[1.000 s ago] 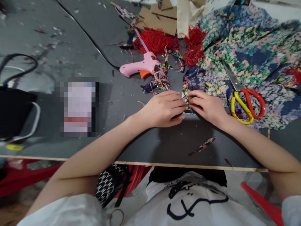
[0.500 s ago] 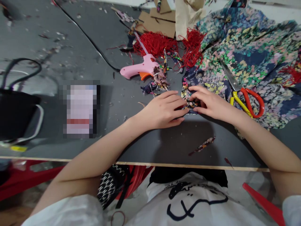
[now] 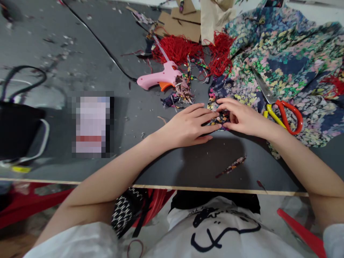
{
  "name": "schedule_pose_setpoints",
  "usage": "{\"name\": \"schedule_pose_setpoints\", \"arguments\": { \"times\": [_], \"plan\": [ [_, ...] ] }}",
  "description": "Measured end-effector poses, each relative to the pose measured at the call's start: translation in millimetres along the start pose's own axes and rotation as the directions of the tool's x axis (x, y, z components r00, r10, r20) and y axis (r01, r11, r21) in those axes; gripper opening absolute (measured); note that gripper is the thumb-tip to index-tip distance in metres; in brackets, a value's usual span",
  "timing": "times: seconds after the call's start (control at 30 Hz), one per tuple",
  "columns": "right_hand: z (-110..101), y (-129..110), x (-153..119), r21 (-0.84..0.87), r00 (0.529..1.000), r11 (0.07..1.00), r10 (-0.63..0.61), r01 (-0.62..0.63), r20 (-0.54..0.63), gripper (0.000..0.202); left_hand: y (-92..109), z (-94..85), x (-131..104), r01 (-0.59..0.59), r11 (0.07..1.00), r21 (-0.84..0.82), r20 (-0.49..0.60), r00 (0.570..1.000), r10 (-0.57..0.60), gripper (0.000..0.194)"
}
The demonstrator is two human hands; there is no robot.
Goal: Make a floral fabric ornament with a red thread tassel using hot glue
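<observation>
Floral fabric (image 3: 285, 68) in blue, green, yellow and pink spreads over the right of the table, its near left corner between my hands. My left hand (image 3: 190, 125) lies flat, fingers stretched out, with the fingertips on that corner. From the other side my right hand (image 3: 243, 120) touches the same corner, its fingers bent and apart. Orange-and-yellow-handled scissors (image 3: 276, 104) rest on the fabric beyond my right wrist. A pink glue gun (image 3: 161, 78) lies past my left hand, its nozzle end among fabric scraps (image 3: 184, 89).
Red thread bundles (image 3: 177, 50) and cardboard (image 3: 185, 27) lie at the back. A phone with a blurred screen (image 3: 92, 123) and a black bag (image 3: 20, 130) are on the left. The glue gun's cord (image 3: 99, 41) crosses the far left. A narrow fabric strip (image 3: 231, 166) lies near the table edge (image 3: 215, 190).
My left fingertips have slid slightly right over the fabric corner. My right hand has shifted a little to the right. The other things have stayed in place.
</observation>
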State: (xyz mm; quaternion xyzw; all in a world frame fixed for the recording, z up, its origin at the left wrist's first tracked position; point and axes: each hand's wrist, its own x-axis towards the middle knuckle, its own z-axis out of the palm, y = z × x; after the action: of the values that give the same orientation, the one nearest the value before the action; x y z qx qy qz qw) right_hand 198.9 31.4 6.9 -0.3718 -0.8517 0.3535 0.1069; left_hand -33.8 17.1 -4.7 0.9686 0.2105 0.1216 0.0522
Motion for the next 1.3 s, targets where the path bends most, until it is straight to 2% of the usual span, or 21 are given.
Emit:
{"name": "schedule_pose_setpoints", "arguments": {
  "times": [0.17,0.33,0.57,1.0,1.3],
  "plan": [
    [0,-4,0,-0.067,1.000,0.998,0.002,-0.002,0.005,0.038,0,-2.3,-1,-0.020,0.998,0.059,-0.031,0.999,0.022,0.031],
    [2,-8,-2,-0.103,0.999,0.995,0.010,-0.014,-0.036,0.033,1,-2.7,-3,-0.004,0.999,0.047,-0.042,0.999,0.006,0.029],
    [4,-8,-4,-0.118,0.999,0.993,-0.010,0.005,-0.041,0.031,3,-3.8,-4,-0.023,0.988,0.152,-0.049,0.998,0.031,0.029],
    [3,-10,-2,-0.119,1.000,0.993,-0.011,0.009,-0.009,0.031,6,-7.0,-3,-0.037,0.989,0.144,-0.099,0.994,0.051,0.027],
    [3,-7,-2,-0.101,0.999,0.994,-0.030,0.028,-0.023,0.030,16,-9.8,1,0.032,0.993,0.118,-0.093,0.995,-0.021,0.039]
  ]
}}
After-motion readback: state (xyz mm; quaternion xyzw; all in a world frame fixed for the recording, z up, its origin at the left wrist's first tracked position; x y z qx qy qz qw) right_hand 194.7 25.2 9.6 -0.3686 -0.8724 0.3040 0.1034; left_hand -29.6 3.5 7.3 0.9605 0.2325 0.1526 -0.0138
